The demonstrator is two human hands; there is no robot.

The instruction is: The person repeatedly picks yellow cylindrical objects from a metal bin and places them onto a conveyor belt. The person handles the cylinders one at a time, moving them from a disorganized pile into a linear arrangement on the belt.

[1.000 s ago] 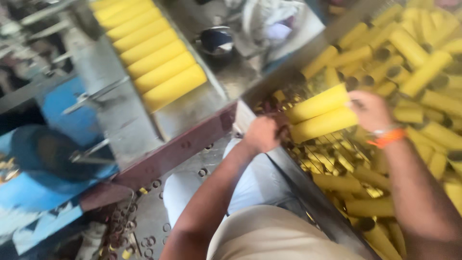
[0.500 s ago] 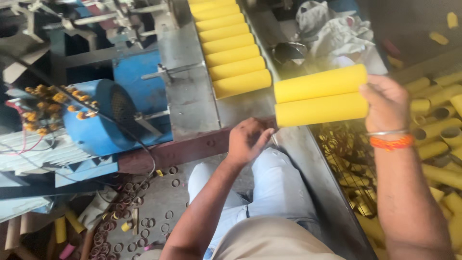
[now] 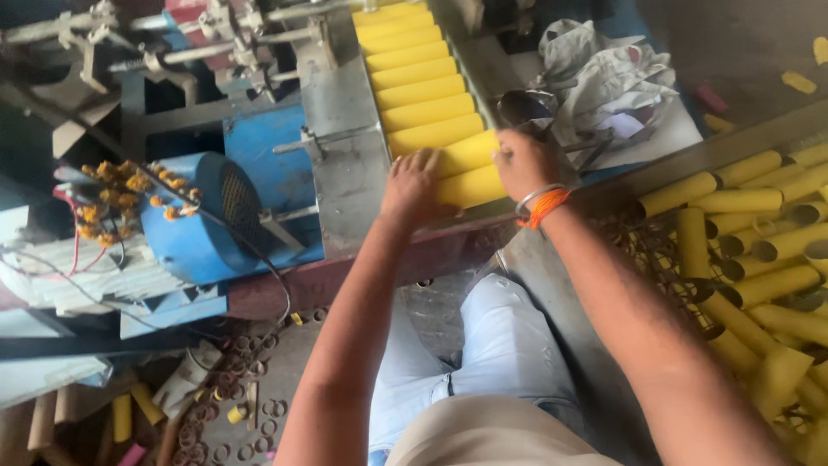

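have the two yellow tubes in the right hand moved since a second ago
Yes. The right hand has carried the two yellow tubes from the tube pile leftward onto the metal feed tray, ending the row.

Metal ledge point(image 3: 341, 185) beside tubes point(image 3: 423, 91)
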